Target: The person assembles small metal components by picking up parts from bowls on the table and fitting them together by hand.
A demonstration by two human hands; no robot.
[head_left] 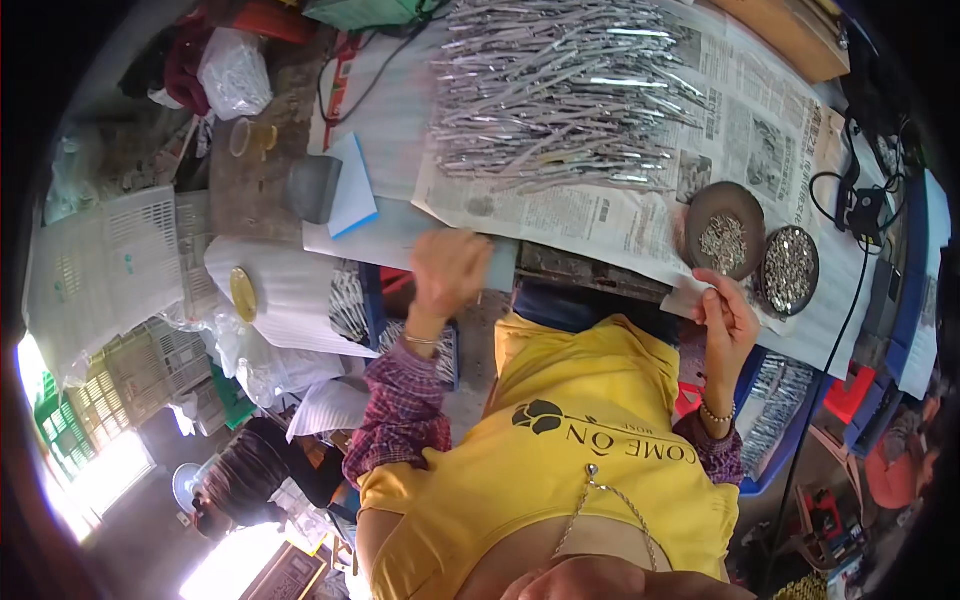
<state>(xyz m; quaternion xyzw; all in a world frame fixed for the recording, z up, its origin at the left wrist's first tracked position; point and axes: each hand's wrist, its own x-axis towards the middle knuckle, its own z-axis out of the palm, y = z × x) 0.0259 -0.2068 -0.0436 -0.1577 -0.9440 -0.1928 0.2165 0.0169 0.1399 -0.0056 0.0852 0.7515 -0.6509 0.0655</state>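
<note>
we see the left hand (447, 268) resting at the near edge of the table (395, 110), fingers curled loosely over a pale sheet (400, 235) that lies there; we cannot tell whether that grip actually has hold of the sheet or only presses on it. the right hand (726, 318) sits at the near right edge of the table, just below two round dishes, its fingers pinched together around something small and pale that we cannot make out, so the grip looks nearly closed.

the brown dish (724, 228) and the dark dish (790, 270) stand side by side, touching or almost so, each with a heap of small shiny bits. in our judgement they are kept close to the right hand so it can pick from them with a short reach.

a big pile of silver strips (560, 95) covers the far middle of the table on a spread newspaper (600, 215), which probably keeps the surface clean and the pieces together. the strips lie mostly with their long axis running left to right, many fanned slightly, their ends pointing toward the right edge.

a grey cup (313, 188) and a blue-edged pad (352, 185) sit by the left side, well apart from the dishes.
</note>
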